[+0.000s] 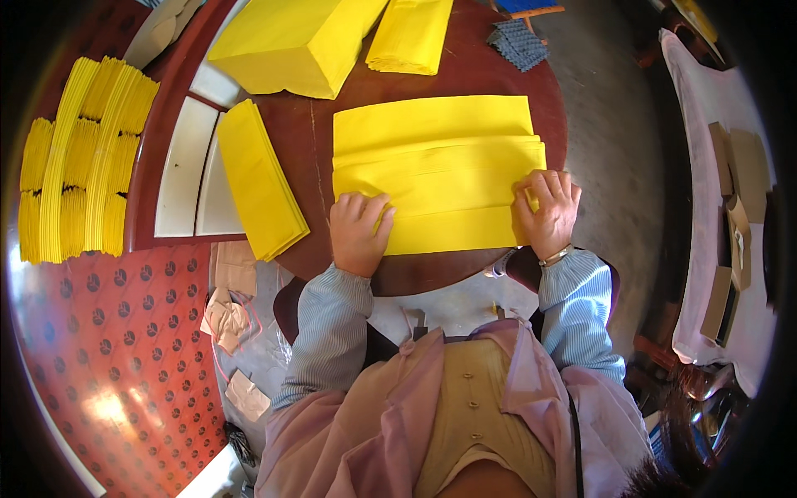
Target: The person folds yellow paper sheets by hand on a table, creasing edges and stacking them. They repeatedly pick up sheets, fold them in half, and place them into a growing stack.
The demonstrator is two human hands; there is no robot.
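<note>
A wide yellow sheet (pixel 440 187), thin like cloth or soft paper, lies in front of me on a round dark-red table (pixel 448 270). Flat creases and overlapping layers run across it from left to right. My left hand (pixel 359 231) is closed on its left side, fingers curled and thumb against the sheet. At the opposite edge my right hand (pixel 548 207) pinches the sheet between thumb and fingers. The undersides of the fingers are hidden. Left of the sheet rests a slim folded yellow bundle (pixel 261 181).
A large yellow block-shaped pile (pixel 290 46) and another folded yellow piece (pixel 409 35) lie at the far side. Stacked yellow bundles (pixel 83 158) stand at the far left. A dark grey textured object (pixel 519 46) sits near the far right edge. Cardboard boxes (pixel 722 274) rest farther right.
</note>
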